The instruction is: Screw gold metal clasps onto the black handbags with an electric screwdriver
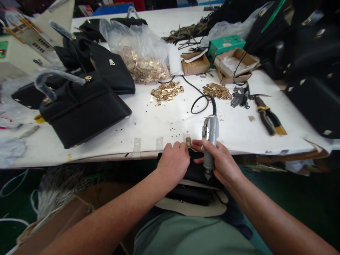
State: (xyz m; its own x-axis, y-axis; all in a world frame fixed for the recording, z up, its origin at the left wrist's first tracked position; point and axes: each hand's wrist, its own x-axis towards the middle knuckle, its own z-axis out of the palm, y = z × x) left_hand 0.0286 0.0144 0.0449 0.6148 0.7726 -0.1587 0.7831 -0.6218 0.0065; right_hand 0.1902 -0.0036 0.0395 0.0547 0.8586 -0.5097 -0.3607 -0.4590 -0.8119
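Observation:
My right hand (223,159) is closed around a grey electric screwdriver (211,132), its tip pointing down toward me and its black cord running up onto the table. The index finger reaches left to a small gold metal plate (188,142) at the table's front edge. Just left of that plate, my left hand (174,159) is closed with its knuckles up, at the upper edge of a black handbag (196,171) on my lap. The fingertips are hidden, so what they grip cannot be made out. The bag's pale lining (191,209) shows below.
Finished-looking black handbags (87,109) stand at the left. Gold plates lie in loose piles (167,92) and in a clear plastic bag (148,53). A carton of small screws (196,65), a green box (225,46) and yellow-black pliers (271,117) are at the right.

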